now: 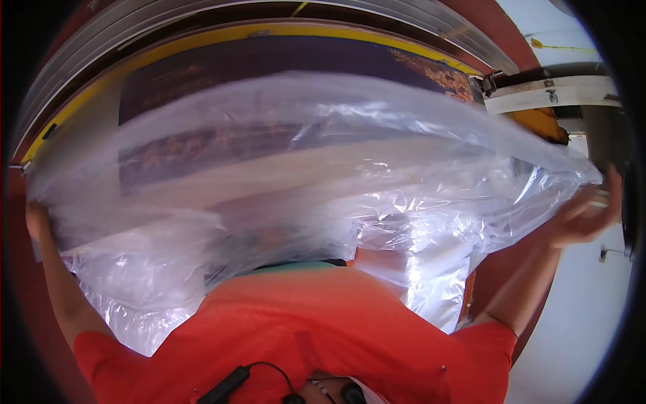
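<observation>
The right hand (584, 214), blurred at the far right, met the corner of a clear plastic sheet (303, 182); whether its fingers pinched the film could not be told. The left hand (38, 221) was at the sheet's left edge, its grip likewise unclear. The sheet billowed between them, in front of the red shirt (303, 310). On the far side lay a dark panel (229, 60) with an orange pattern, bordered by a yellow strip (202, 44).
</observation>
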The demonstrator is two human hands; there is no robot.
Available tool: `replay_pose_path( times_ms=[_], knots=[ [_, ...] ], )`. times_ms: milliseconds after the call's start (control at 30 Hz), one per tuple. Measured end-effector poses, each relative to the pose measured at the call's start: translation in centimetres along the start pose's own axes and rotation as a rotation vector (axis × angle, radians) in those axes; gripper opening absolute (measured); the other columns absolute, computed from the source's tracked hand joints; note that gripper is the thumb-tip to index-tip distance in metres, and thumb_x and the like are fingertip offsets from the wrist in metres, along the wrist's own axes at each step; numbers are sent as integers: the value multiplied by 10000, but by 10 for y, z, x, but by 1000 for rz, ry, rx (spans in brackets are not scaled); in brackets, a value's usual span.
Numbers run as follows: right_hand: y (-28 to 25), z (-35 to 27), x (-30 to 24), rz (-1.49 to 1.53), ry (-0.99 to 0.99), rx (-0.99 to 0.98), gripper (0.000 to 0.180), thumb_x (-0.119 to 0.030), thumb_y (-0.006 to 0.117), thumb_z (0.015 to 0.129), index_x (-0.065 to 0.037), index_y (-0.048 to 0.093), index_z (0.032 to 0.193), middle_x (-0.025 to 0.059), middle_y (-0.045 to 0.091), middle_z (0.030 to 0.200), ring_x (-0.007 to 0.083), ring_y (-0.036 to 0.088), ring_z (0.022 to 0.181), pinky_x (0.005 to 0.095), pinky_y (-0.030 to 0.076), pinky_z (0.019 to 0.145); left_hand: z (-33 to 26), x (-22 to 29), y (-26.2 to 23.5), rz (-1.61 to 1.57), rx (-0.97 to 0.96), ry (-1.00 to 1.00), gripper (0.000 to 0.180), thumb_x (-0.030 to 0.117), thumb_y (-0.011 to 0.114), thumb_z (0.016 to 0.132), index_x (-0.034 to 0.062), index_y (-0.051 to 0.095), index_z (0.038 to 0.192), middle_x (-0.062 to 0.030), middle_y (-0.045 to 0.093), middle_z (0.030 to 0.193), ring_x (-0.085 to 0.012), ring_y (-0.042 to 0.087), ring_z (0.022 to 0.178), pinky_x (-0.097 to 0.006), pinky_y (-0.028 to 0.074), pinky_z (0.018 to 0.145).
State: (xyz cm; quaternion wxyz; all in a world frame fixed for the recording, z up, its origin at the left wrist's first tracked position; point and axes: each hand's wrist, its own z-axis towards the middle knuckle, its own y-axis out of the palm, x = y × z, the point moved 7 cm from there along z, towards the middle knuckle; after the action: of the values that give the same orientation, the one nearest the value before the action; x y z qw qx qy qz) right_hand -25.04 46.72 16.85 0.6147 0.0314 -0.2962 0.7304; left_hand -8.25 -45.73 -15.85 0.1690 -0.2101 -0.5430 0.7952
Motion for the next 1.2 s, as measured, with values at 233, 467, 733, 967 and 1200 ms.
replay_pose_path(
  times_ms=[233,467,733,967,1200],
  knots=[
    [196,-196,-27,335,204,-925,584,-365,433,788,-67,259,1259,97,263,1303,301,168,1224,458,123,969,5,-7,0,-25,-29,11,389,376,319,829,106,480,1059,-133,517,1039,-330,485,947,-413,393,775],
    [187,-148,-104,569,65,-829,587,-320,448,777,-32,257,1252,119,282,1290,307,177,1222,444,122,971,-17,-24,-19,-62,89,54,420,380,340,835,86,465,1108,-120,497,1091,-305,474,984,-360,372,825],
    [184,-151,-106,556,136,-852,580,-327,443,783,-27,265,1246,124,287,1286,278,201,1220,447,129,968,-32,-42,-20,-148,7,64,438,373,379,834,48,454,1117,-138,478,1117,-276,468,1016,-328,370,838],
    [193,-150,-89,416,140,-681,265,-213,527,769,-52,543,980,117,513,1050,270,418,1064,365,281,894,-23,-136,27,-1397,-466,-304,413,318,401,852,8,429,1123,-82,474,1089,-198,428,1018,-312,305,898],
    [219,-148,-70,515,340,-569,109,-142,602,704,-54,540,687,69,505,687,230,477,673,335,395,632,-16,-164,-51,-1071,-287,138,361,218,403,849,-42,426,1098,-126,457,1097,-207,421,1023,-305,296,905]
  ],
)
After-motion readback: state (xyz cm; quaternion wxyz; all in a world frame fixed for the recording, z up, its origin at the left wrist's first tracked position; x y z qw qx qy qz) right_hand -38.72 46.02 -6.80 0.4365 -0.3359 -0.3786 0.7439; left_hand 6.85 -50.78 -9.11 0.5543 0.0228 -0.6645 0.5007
